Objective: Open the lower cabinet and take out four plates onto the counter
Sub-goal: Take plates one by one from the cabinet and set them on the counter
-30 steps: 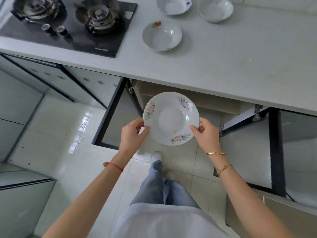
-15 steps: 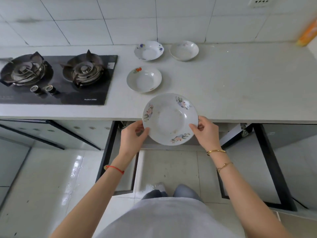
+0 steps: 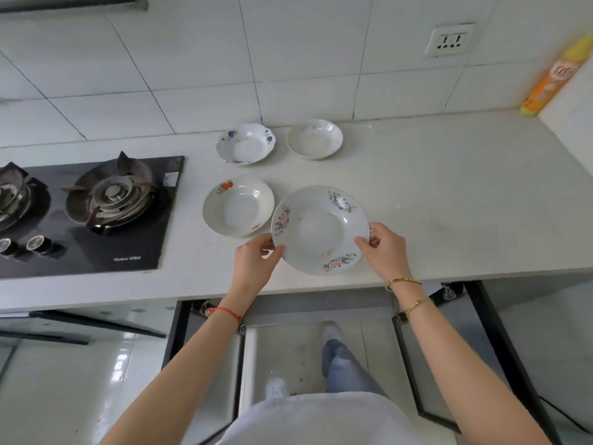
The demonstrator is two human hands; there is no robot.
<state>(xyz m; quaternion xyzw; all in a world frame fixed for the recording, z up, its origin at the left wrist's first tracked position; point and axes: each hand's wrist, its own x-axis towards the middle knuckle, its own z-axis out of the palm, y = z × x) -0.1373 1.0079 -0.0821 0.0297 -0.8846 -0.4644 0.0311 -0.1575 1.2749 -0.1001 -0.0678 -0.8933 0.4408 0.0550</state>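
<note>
Three plates already sit on the counter [image 3: 449, 194]: a blue-flowered plate [image 3: 245, 143] and a plain pale plate [image 3: 314, 139] near the wall, a red-flowered plate [image 3: 238, 206] in front of them; the fourth plate [image 3: 320, 229] is over the counter's front part, just right of the red-flowered one, its left rim seeming to overlap it slightly; whether it has touched down I cannot tell. The left hand [image 3: 253, 261] pinches the near-left rim and the right hand [image 3: 383, 248] pinches the right rim, thumbs on top, probably to keep the shallow dish level; the spot likely completes a two-by-two group clear of the stove [image 3: 96, 213]. Below, the cabinet doors [image 3: 500, 348] stand open.
</note>
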